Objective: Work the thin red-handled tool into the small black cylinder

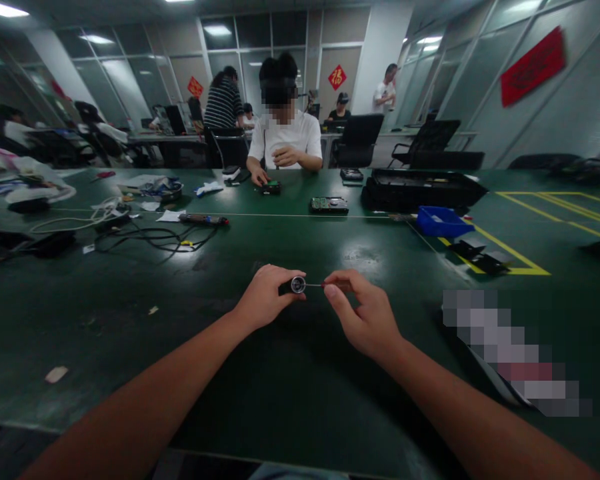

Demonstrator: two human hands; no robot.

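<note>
Between the thumb and fingers of my left hand [265,297] is a small dark cylinder [298,285] with a shiny round rim, its open end facing me. My right hand [363,317] pinches the reddish end of a thin metal-shafted tool [314,286], which looks like a small screwdriver. The shaft points left and reaches the cylinder's right side; whether it enters or only touches cannot be made out. Both hands are held above the green table [260,407].
Across the table a co-worker [286,137] handles a small green-and-black part [270,187]. A hard drive [329,204], a black tray [420,190] and a blue bin [443,221] lie beyond my hands. Cables [150,239] and an electric screwdriver [203,219] lie left; a blurred-out packet [510,357] lies right.
</note>
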